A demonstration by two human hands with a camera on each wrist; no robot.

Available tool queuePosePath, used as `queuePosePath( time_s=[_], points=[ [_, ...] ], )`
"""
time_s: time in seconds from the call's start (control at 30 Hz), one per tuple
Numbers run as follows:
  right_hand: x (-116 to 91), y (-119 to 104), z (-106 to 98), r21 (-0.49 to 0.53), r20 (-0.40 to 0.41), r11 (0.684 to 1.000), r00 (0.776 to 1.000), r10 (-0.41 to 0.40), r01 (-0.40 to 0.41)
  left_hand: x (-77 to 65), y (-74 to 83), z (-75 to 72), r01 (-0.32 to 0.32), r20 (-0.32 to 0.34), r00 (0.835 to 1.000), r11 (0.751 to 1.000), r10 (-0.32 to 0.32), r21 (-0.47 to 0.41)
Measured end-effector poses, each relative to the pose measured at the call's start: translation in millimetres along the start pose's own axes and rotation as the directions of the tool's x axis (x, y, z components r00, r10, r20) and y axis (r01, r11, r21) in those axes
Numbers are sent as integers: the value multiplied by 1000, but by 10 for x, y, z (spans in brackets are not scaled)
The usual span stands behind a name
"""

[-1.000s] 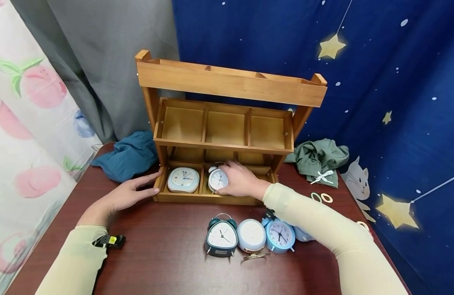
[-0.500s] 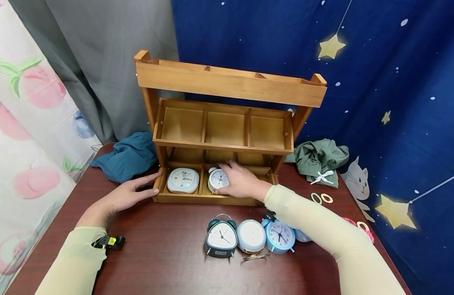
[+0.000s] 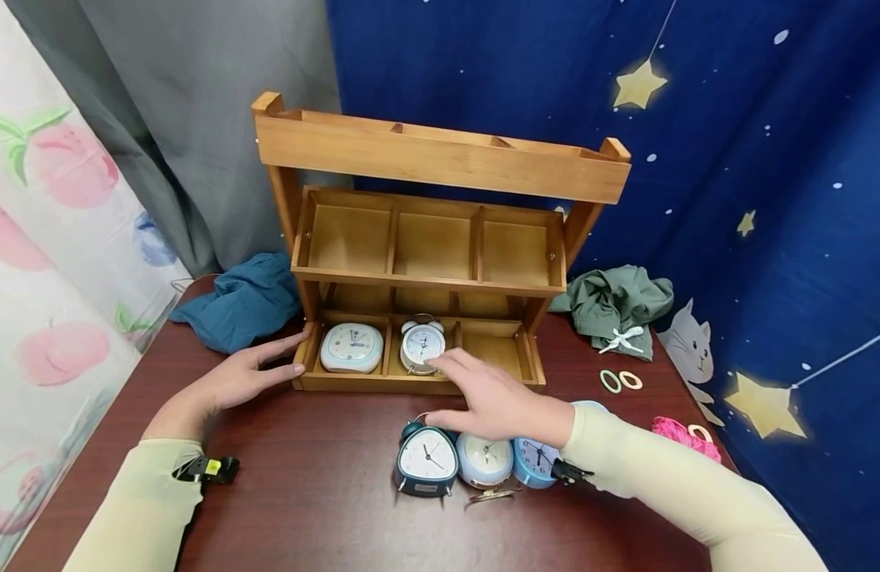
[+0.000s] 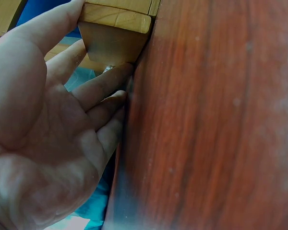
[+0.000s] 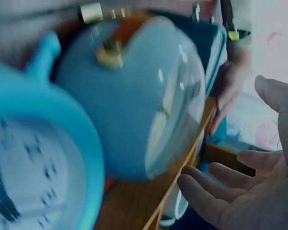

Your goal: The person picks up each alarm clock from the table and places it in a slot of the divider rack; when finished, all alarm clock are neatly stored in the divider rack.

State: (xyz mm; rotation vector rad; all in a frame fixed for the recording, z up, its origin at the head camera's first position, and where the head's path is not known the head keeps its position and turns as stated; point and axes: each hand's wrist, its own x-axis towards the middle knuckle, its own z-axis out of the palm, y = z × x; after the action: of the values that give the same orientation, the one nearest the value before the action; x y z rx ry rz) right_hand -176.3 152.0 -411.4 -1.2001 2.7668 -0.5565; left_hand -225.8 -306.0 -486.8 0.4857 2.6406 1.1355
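Observation:
The white twin-bell alarm clock (image 3: 422, 345) stands upright in the bottom row's middle compartment of the wooden shelf (image 3: 383, 384). To its left sits a pale blue rounded clock (image 3: 352, 348). My right hand (image 3: 493, 401), fingers spread and holding nothing, is over the table just in front of the shelf. Below it stand a dark green clock (image 3: 427, 465), a light blue round clock (image 3: 483, 469) and a blue twin-bell clock (image 3: 531, 473), partly covered by the hand and wrist. My left hand (image 3: 243, 380) touches the shelf's lower left end with extended fingers; the left wrist view shows them at its corner (image 4: 116, 21).
A teal cloth (image 3: 240, 306) lies left of the shelf, a green cloth (image 3: 619, 306) right of it. Toward the right table edge are a green ring (image 3: 610, 381), a cream ring (image 3: 631, 380) and a pink bundle (image 3: 679, 435). Curtains (image 3: 697, 199) hang behind.
My right hand has let go of the white twin-bell clock and moved back and right, toward the clocks on the table. The left hand stays at the shelf's end.

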Motion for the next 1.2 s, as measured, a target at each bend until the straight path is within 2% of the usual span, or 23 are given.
queuePosePath(
  time_s=[0.2,0.4,0.8,1.0,1.2],
  points=[
    [-202,-152,152,51,109,998,994,-32,26,-16,-25,-1,-4,-9,1000,1000,4,-5],
    [-235,-206,276,38,143,997,987,-70,65,-14,-28,11,8,-8,1000,1000,-8,-12],
    [-195,-200,426,-67,238,998,971,-2,18,-2,-6,15,4,2,1000,1000,-4,-24],
    [-187,-209,431,-84,229,996,973,-16,37,-1,0,14,6,1,1000,1000,-6,-27],
    [-197,-207,466,-78,174,993,982,-74,89,4,-1,11,5,-2,1000,1000,-5,-21]
  ],
)
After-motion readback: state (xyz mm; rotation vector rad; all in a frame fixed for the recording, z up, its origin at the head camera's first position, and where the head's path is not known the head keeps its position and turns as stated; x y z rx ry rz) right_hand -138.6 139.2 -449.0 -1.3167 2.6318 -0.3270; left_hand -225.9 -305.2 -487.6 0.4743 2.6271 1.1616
